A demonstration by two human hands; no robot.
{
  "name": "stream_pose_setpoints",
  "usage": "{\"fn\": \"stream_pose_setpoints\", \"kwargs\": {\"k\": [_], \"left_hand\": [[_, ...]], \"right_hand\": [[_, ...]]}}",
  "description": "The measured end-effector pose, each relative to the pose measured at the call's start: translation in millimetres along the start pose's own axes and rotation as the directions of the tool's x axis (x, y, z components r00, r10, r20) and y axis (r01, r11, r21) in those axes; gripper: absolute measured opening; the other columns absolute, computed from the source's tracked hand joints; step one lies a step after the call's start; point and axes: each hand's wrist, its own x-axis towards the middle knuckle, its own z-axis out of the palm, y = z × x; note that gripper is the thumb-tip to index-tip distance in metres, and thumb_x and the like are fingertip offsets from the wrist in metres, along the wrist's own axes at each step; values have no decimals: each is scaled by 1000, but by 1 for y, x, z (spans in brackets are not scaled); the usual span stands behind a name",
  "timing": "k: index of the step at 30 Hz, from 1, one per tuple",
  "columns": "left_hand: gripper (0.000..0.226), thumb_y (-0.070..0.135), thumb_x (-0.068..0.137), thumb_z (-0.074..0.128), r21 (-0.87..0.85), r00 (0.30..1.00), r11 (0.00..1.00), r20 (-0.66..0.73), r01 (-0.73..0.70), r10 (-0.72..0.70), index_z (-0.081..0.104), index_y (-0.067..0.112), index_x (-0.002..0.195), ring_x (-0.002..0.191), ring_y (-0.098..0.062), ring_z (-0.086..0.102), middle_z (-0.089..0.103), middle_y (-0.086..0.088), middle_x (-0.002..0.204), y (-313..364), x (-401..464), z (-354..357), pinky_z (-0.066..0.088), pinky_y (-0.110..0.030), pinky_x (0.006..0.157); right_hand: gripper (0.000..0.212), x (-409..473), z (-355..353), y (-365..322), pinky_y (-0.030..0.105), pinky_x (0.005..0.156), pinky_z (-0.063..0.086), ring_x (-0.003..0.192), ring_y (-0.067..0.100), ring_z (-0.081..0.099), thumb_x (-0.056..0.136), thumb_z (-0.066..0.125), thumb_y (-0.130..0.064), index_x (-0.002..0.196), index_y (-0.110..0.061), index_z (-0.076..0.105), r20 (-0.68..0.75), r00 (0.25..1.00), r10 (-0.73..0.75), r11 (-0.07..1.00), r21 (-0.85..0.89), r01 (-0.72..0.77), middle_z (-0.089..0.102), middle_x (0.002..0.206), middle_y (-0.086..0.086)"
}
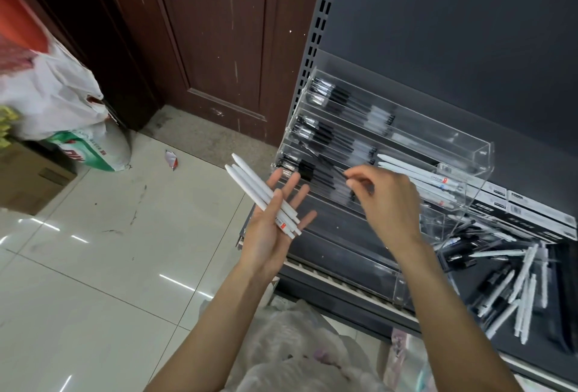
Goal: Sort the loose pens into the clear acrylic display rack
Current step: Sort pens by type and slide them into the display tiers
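Observation:
My left hand (275,222) is palm up, left of the rack, with three white pens (256,190) lying across it under the thumb, tips pointing up-left. My right hand (384,197) hovers over the third tier of the clear acrylic rack (478,154), its fingertips pinched on a thin black pen (325,162). The rack's tiers hold rows of black pens (331,100) on the left and several white pens (416,172) on the right. Loose white and black pens (516,282) lie heaped on the dark shelf at the right.
Black boxes (531,213) sit behind the loose pile. The grey shelf unit (406,32) stands next to a brown door (219,47). White bags (53,94) and a cardboard box (28,179) rest on the tiled floor at left. A plastic bag (297,344) lies below my arms.

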Motion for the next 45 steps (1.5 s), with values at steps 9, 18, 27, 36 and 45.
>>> {"fn": "stream_pose_setpoints", "kwargs": {"k": [9, 18, 27, 36, 45], "left_hand": [[35, 17, 101, 37, -13, 999, 1000, -48, 13, -13, 51, 23, 132, 111, -21, 63, 66, -3, 122, 4, 5, -7, 52, -46, 86], [32, 16, 101, 38, -16, 997, 1000, -73, 15, -16, 53, 23, 129, 108, -20, 64, 69, -3, 116, 6, 8, -12, 50, -48, 91], [31, 15, 101, 38, -28, 998, 999, -55, 30, -32, 56, 23, 125, 102, -18, 67, 70, -3, 113, 8, 10, -14, 49, -49, 92], [33, 15, 101, 39, -31, 998, 998, -23, 63, -63, 52, 22, 130, 105, -18, 66, 68, -4, 117, 8, 12, -14, 50, -48, 90], [32, 16, 100, 38, -11, 995, 996, 20, 94, -94, 51, 23, 128, 113, -20, 63, 65, -6, 123, 6, 9, -3, 48, -47, 93]], "right_hand": [[13, 21, 27, 8, 22, 61, 48, 79, 13, 69, 87, 66, -21, 99, -23, 73, 107, 990, -93, 982, -155, 109, 74, 88, -5], [13, 23, 42, -3, 17, 48, 39, 65, 16, 67, 77, 77, -23, 88, -18, 75, 58, 970, -235, 954, -175, 242, 72, 80, -2], [9, 39, 59, -21, 17, 50, 38, 65, 16, 67, 76, 76, -12, 83, -18, 75, 66, 942, -330, 931, -143, 336, 70, 77, -3], [7, 38, 62, -25, 22, 55, 43, 77, 19, 67, 82, 70, -11, 87, -14, 74, 64, 945, -320, 932, -156, 326, 72, 88, 0], [18, 31, 53, -32, 28, 67, 53, 90, 21, 67, 87, 61, -4, 101, -11, 71, 30, 958, -284, 957, -50, 286, 71, 101, 4]]}}
